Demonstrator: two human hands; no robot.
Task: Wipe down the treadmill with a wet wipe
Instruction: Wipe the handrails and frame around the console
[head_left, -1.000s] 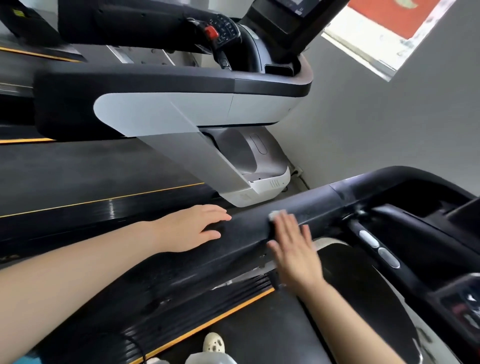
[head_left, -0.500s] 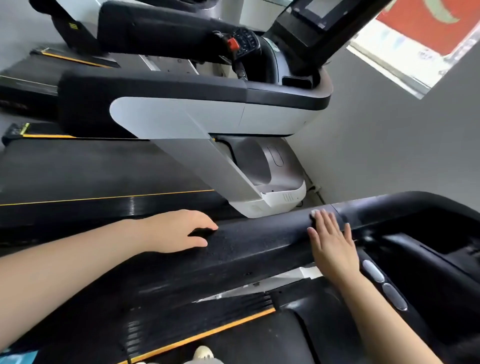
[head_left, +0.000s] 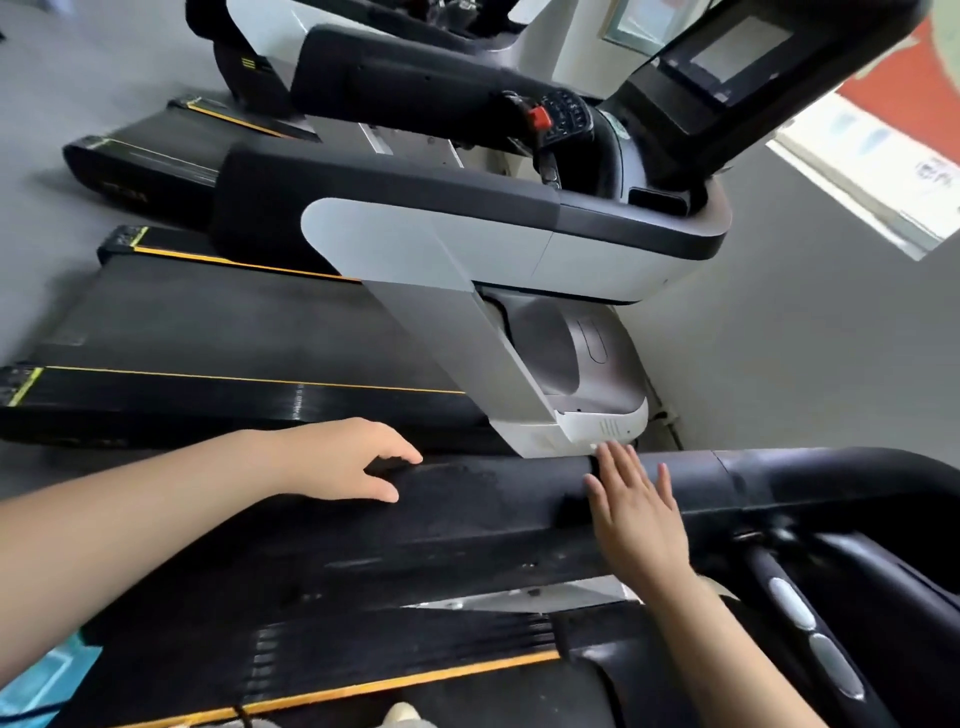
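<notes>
Grips the rail (head_left: 493, 499) with the left hand (head_left: 343, 460), fingers curled over its far edge, and presses the right hand (head_left: 641, 519) flat farther right, fingers straight.

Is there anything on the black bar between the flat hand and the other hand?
Nothing visible. The right hand lies flat on the black handrail, a white bit of wet wipe at its fingertips. The rail between it and the left hand is bare; that hand grips the rail farther along.

Neighbouring treadmill (head_left: 415, 244) fills twelve o'clock, red stop button (head_left: 540, 118) up top; red poster (head_left: 906, 98) on grey wall (head_left: 789, 364), two o'clock.
</notes>
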